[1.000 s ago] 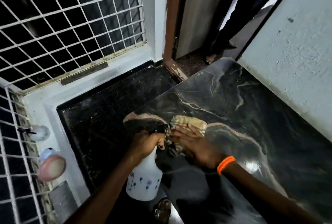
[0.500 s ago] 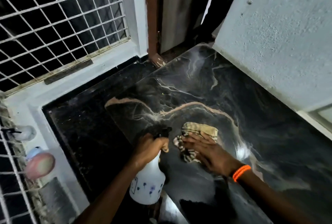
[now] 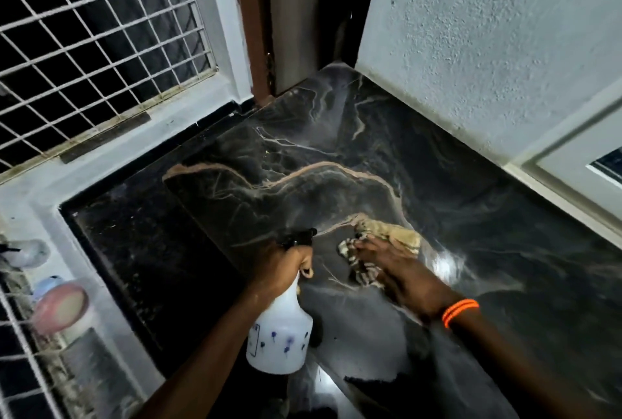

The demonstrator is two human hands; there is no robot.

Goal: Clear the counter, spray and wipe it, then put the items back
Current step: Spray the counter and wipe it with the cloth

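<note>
The black marble counter [image 3: 336, 183] with pale veins fills the middle of the head view. My left hand [image 3: 282, 267] grips the neck of a white spray bottle [image 3: 279, 334] with a black nozzle, held upright over the counter's left edge. My right hand [image 3: 400, 274], with an orange band on the wrist, presses flat on a striped tan cloth [image 3: 400, 240] lying on the counter just right of the nozzle. The cloth's near part is hidden under my fingers.
A rough white wall [image 3: 488, 48] bounds the counter on the right. A lower dark floor slab [image 3: 134, 250] lies to the left, below a grilled window [image 3: 94, 48]. A brown door frame [image 3: 252, 31] stands at the far end. Round pinkish containers [image 3: 60, 307] sit by the left grille.
My right hand has slid the cloth toward me and to the right along the counter. The bottle stays in my left hand beside it. The view has swung toward the right wall.
</note>
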